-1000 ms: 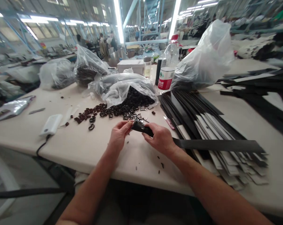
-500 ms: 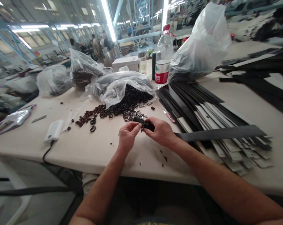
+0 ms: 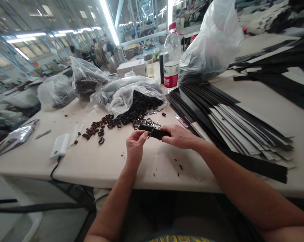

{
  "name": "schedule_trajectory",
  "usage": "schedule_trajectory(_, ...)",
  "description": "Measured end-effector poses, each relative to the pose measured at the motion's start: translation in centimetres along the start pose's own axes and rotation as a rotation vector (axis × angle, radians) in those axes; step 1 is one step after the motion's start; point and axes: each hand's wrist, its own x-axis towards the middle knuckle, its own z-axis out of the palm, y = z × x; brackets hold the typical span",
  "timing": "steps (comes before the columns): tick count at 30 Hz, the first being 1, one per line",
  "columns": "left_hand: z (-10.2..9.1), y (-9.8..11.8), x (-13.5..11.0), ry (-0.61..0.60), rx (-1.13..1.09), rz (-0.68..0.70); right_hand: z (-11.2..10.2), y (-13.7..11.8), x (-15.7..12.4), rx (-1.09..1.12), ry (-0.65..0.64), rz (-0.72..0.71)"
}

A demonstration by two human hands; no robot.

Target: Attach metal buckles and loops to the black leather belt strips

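A black strap (image 3: 155,133) is pinched at its end by the left hand (image 3: 135,143) and gripped by the right hand (image 3: 179,136), near spilled rings (image 3: 109,121).

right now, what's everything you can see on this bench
strap: one, black, held above the table between both hands
bags: several, clear, along the back
rings: many, dark, spilling from the middle bag
buckles: small heap, silver, just beyond the strap
strips: big stack, black and white, right side
bottle: one, clear with red cap, back centre
table: one, beige, under everything
left hand: one, grip shut on strap end
right hand: one, grip shut on strap
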Motion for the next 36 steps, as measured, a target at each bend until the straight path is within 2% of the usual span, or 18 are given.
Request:
schedule_trajectory(5, 0.1, -0.6, -0.3, -0.082, -0.104, -0.111, 2.5, 0.1, 0.1, 0.187, 0.141, -0.123)
schedule_trajectory(10, 0.7, -0.2, -0.7, -0.06, -0.136, -0.05, 3.9, -0.1, 0.0, 0.37, 0.161, -0.147)
schedule_trajectory(17, 0.8, 0.0, -0.6, -0.035, -0.235, -0.041, 3.9, -0.1, -0.1, 0.324, 0.177, -0.142)
schedule_trajectory(25, 0.3, 0.4, -0.1, -0.062, -0.388, -0.291, 3.5, -0.3, -0.3, 0.195, 0.184, -0.151)
schedule_trajectory(28, 0.1, 0.4, 0.1, -0.091, -0.415, -0.339, 3.4, -0.2, -0.3, 0.224, 0.145, -0.151)
schedule_trajectory(31, 0.2, 0.0, -0.1, -0.065, -0.295, -0.244, 3.5, -0.2, -0.3, 0.317, 0.14, -0.108)
schedule_trajectory(36, 0.7, -0.3, -0.8, -0.017, 0.029, 0.208, 4.0, -0.1, -0.3, 0.479, 0.188, 0.004)
